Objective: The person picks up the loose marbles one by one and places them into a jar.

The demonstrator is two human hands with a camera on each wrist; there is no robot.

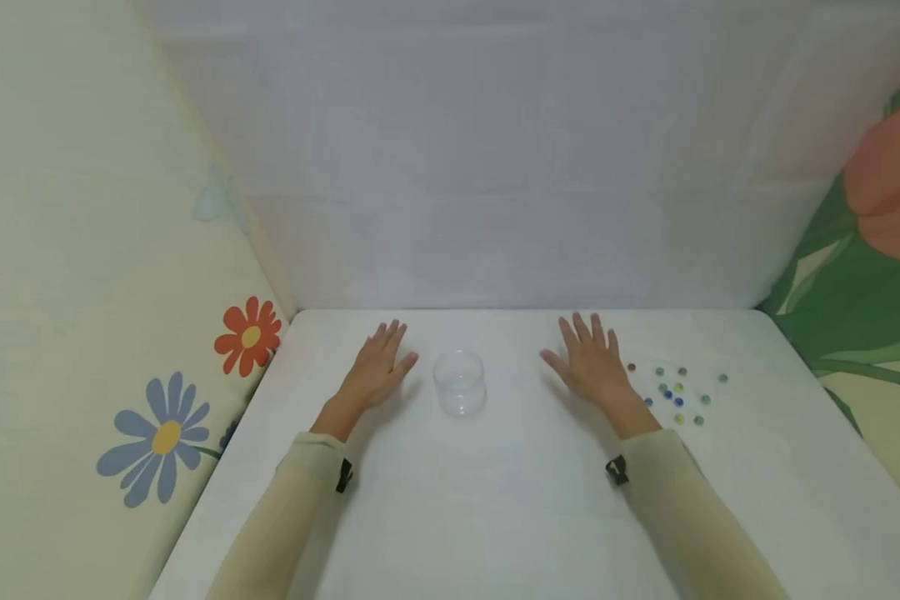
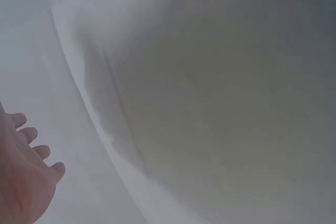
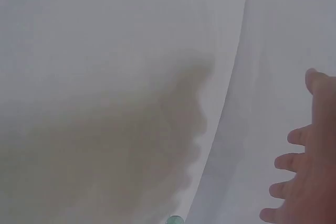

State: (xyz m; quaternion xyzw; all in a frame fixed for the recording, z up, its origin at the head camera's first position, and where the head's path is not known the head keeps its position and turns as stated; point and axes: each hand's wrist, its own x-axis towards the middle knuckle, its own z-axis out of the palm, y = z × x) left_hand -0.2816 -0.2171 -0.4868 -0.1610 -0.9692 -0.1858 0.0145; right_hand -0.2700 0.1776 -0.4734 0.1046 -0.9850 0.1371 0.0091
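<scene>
Both hands hover over a white table with fingers stretched out, holding nothing. My left hand (image 1: 375, 372) is left of a clear round container (image 1: 460, 383), apart from it. To the container's right is my right hand (image 1: 592, 367), fingers spread. Several small glass marbles (image 1: 678, 402) in blue, green, yellow and red lie scattered just right of that hand. In the left wrist view, the left hand (image 2: 23, 171) shows at the lower left edge. The right wrist view has the right hand (image 3: 310, 166) at its right edge and one green marble (image 3: 175, 220) at the bottom.
The white table (image 1: 465, 517) meets a pale cloth backdrop (image 1: 465, 167) at its far edge. Flower-patterned cloth (image 1: 150, 433) borders the left side. On the right hangs cloth with large green leaves (image 1: 870, 300).
</scene>
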